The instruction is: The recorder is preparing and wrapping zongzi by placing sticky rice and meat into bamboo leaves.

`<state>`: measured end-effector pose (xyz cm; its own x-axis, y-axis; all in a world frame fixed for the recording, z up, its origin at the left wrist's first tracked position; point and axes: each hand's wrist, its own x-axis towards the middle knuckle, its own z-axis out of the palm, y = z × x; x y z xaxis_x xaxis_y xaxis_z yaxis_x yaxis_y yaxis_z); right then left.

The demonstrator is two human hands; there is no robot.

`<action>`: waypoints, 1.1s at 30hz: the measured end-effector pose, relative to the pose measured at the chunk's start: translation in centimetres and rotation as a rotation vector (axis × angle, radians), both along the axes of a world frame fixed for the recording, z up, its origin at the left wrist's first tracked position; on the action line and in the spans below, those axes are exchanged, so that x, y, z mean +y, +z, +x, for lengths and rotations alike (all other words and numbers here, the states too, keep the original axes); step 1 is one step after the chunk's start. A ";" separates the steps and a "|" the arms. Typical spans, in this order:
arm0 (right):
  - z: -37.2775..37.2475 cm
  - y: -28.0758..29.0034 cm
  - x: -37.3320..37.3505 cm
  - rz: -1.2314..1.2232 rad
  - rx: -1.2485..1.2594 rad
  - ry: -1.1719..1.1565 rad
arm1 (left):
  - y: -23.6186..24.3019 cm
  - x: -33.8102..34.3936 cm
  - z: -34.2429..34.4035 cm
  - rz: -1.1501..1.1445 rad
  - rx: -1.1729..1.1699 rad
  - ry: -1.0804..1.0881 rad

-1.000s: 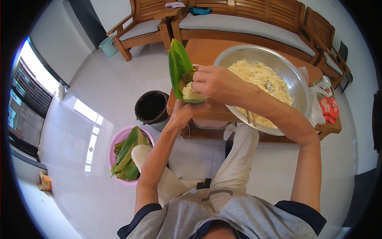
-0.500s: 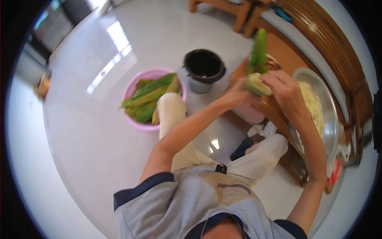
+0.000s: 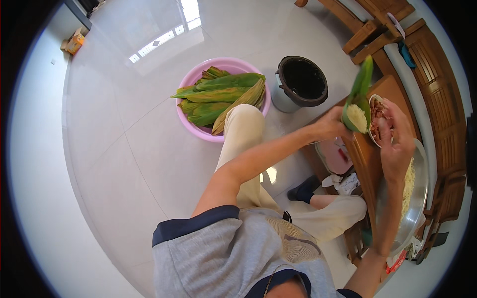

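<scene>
Floor (image 3: 109,164), left: tub (image 3: 218,61); leaves (image 3: 221,94) in it, some overhanging its rim. 
Floor, right of tub: bucket (image 3: 284,101), between tub and surface (image 3: 365,154). 
On surface: meat bowl (image 3: 376,96), farther; grain bowl (image 3: 420,188), nearer and to its right. 
Just left of meat bowl: leaf cone (image 3: 365,82), filled with grain (image 3: 356,118), in left fingers (image 3: 340,126). 
At meat bowl: right fingers (image 3: 396,116). 
Right, behind surface: bench (image 3: 439,79). 
Far left, beside wall (image 3: 39,149): carton (image 3: 75,43).

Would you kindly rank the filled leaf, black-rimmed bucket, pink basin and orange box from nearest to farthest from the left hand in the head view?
1. Filled leaf: in the left hand.
2. Black-rimmed bucket: upper left.
3. Pink basin: farther left.
4. Orange box: far upper left.
</scene>
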<state>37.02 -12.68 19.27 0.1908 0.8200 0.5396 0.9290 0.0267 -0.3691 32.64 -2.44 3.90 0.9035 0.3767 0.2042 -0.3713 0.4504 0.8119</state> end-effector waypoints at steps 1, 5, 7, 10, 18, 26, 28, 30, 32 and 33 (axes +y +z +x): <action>-0.1 -0.9 0.3 -0.008 0.002 0.000 | -0.6 1.1 -0.1 0.119 -0.015 0.122; 0.3 -8.5 0.1 0.266 0.641 -0.092 | -1.2 6.4 -0.6 0.137 -0.043 0.284; -0.5 -14.3 1.3 0.070 0.844 -0.109 | -1.9 9.3 -1.0 0.170 -0.010 0.361; -2.9 -21.8 4.1 -0.447 1.064 -0.107 | -2.6 11.1 -2.2 0.180 0.050 0.432; -4.7 -34.0 12.1 -0.434 1.523 -0.010 | -3.9 11.7 -2.8 0.079 0.086 0.382; 5.3 -10.3 0.9 0.221 0.675 -0.249 | -4.6 12.0 -1.9 0.189 0.097 0.455; 6.0 -9.0 1.7 0.363 0.885 -0.422 | -4.1 11.8 -1.8 0.321 0.170 0.410; 7.9 -9.2 2.3 0.272 1.010 -0.332 | -4.3 11.4 -2.0 0.224 0.164 0.323; 11.1 -10.0 1.7 0.275 1.106 -0.199 | -4.6 10.5 -1.4 0.198 0.254 0.327; 11.7 -9.7 1.3 0.290 1.171 -0.198 | -3.6 9.9 -1.6 0.153 0.235 0.346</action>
